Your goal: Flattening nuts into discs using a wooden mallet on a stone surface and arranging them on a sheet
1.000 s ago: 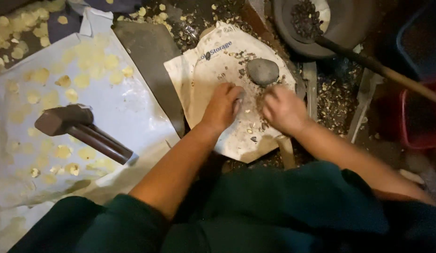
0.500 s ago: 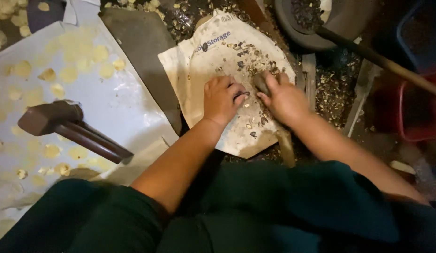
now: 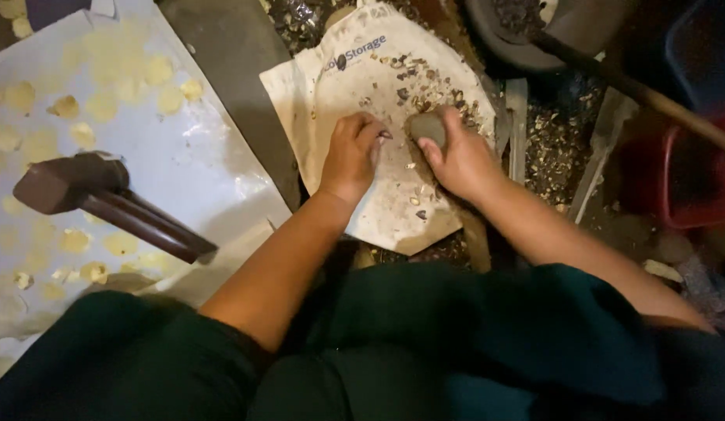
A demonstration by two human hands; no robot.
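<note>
My right hand [image 3: 460, 160] is shut on a grey stone [image 3: 427, 125], which rests low on a white cloth sack [image 3: 331, 93] spread on the ground. Broken brown shell bits [image 3: 425, 82] lie scattered over the sack just beyond the stone. My left hand [image 3: 353, 154] lies on the sack beside the stone with its fingers curled, pinching something small at the fingertips that I cannot make out.
A dark hammer [image 3: 97, 199] lies on a pale sheet [image 3: 191, 156] strewn with yellow flakes at the left. A round dark bowl [image 3: 526, 35] with a wooden handle [image 3: 650, 97] sits at the top right. A red container [image 3: 689, 179] stands at the right.
The right hand took hold of the stone, which lay free on the sack a second ago. Both hands shifted a little toward the sack's middle.
</note>
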